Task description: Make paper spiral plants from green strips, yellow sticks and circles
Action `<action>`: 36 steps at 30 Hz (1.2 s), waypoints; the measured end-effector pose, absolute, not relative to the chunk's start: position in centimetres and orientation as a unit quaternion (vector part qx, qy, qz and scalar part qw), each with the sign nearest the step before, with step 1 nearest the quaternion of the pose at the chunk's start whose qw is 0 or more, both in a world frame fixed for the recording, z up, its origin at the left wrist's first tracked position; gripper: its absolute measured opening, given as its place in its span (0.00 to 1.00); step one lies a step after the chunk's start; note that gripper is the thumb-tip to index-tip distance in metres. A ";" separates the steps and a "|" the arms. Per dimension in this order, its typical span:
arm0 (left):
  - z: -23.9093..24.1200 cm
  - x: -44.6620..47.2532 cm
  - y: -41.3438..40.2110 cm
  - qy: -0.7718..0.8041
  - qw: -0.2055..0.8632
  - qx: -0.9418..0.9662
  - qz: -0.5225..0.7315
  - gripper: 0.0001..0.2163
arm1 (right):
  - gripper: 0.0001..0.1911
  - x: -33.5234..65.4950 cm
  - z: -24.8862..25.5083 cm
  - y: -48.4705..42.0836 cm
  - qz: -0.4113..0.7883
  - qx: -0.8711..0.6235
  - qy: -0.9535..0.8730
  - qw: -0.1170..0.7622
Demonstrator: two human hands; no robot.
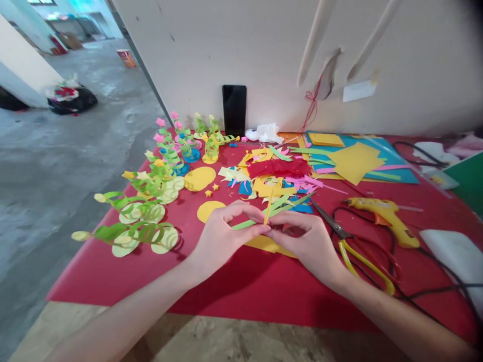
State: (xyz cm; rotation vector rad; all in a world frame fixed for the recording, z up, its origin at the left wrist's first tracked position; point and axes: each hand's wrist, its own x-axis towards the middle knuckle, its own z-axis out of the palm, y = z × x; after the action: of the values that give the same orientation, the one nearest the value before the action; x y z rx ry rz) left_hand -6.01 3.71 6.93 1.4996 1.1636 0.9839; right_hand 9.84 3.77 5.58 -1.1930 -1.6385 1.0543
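Over the front middle of the red table, my left hand [222, 234] and my right hand [307, 244] meet at the fingertips. Between their pinched fingers a narrow yellow paper strip [268, 207] stands nearly upright; its lower end is hidden by the fingers. Below and behind the hands lie a green paper strip [243, 224] and a larger yellow paper piece [273, 246], partly covered. Left of my left hand are a yellow paper circle [208, 211] and two small yellow paper stars [212, 190]. Scissors [341, 232] with yellow and red handles rest beside my right hand.
Green paper spirals [139, 231] with stars and round bases line the left side. Paper scraps [273, 186] heap in the centre. A yellow glue gun [392, 216] with a black cable lies right. A black phone [234, 109] leans on the back panel. Paper sheets [356, 163] lie back right.
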 end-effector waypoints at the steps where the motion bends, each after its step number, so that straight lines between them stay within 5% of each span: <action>1: 6.8 -6.0 3.7 0.471 0.474 0.622 0.408 0.05 | 0.02 9.8 5.7 3.8 0.415 -0.475 -0.653 0.420; 6: 5.8 -5.9 4.0 0.491 0.364 0.596 0.520 0.11 | 0.02 8.8 6.4 6.0 0.395 -0.458 -0.671 0.429; 8: 4.8 -5.5 3.7 0.502 0.327 0.595 0.535 0.06 | 0.04 7.6 6.4 8.5 0.385 -0.456 -0.674 0.435; 18: 0.3 -2.9 0.7 0.281 0.253 0.859 0.345 0.03 | 0.13 -0.7 0.9 21.5 0.334 -0.494 -0.726 0.343; 36: -0.6 -2.7 1.4 0.233 0.193 0.905 0.298 0.06 | 0.13 -2.2 -2.0 23.4 0.297 -0.543 -0.745 0.250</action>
State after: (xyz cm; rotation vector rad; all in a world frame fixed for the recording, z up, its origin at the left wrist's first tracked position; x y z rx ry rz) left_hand -2.66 1.43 -0.57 2.5411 0.6549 0.8354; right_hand -2.18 23.38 -1.97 -1.4784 -2.0279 0.8088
